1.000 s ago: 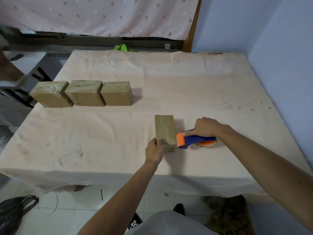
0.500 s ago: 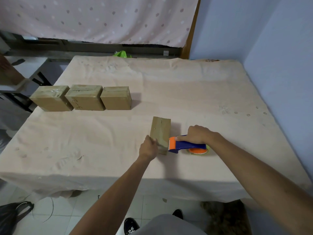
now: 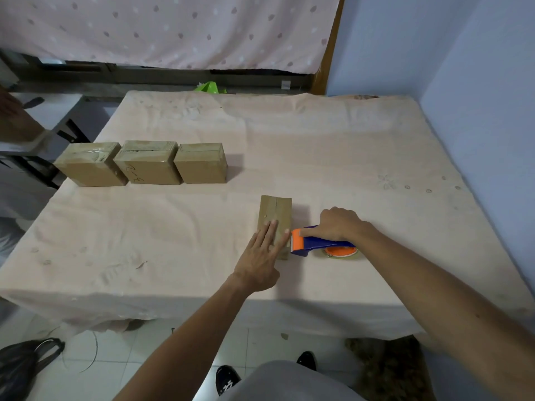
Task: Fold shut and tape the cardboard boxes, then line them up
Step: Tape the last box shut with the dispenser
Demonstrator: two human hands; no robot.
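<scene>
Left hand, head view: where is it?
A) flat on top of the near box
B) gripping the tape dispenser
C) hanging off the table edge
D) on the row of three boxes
A: the left hand lies with straight fingers on top of the near box, while the right hand grips the tape dispenser beside it.

Cloth-covered table [image 3: 318, 157], three taped boxes [image 3: 147, 164] in a row, fourth box [image 3: 276, 211] apart, tape dispenser [image 3: 317, 243] beside it

Soft even indoor light, faint shadows, wide-angle edge bending
</scene>
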